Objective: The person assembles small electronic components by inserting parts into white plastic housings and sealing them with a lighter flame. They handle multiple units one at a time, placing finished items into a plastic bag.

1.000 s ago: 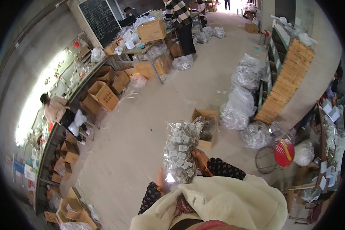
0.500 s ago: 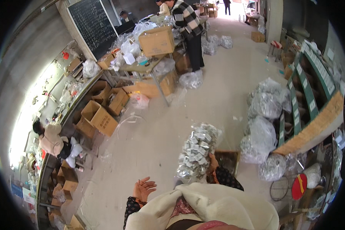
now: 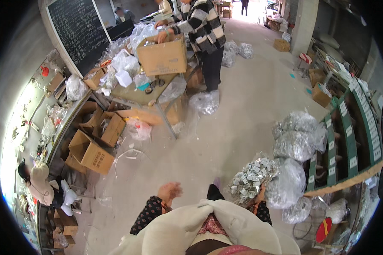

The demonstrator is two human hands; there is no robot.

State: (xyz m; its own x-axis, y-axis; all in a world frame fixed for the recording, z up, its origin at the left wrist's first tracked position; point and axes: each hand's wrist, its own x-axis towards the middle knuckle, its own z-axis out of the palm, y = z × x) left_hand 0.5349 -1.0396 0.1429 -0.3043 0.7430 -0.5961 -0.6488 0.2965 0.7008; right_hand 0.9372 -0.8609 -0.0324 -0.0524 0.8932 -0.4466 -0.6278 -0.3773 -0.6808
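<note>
A clear plastic bag point(image 3: 252, 179) packed with many small grey-white blocky parts hangs in front of me on the right. My right hand point(image 3: 261, 194) grips its right side, with the fingers partly hidden behind the plastic. On the left, my left hand point(image 3: 170, 192) is held out over the floor with nothing in it. Its fingers are slightly blurred but look loosely extended. Right beside the held bag stand piled clear bags point(image 3: 286, 182). One dark shoe point(image 3: 215, 192) of mine shows between my hands.
A green shelf rack point(image 3: 347, 136) with labelled edges stands at the right. Ahead left, a person in a checked jacket point(image 3: 205, 27) works at a cluttered table point(image 3: 159, 95) with a cardboard carton point(image 3: 162, 57). Open cartons point(image 3: 89, 151) and a seated person point(image 3: 42, 182) line the left side.
I have moved forward along the floor. The bag in my right hand has swung right, closer to the piled bags. The person in the checked jacket now reaches into the carton.
</note>
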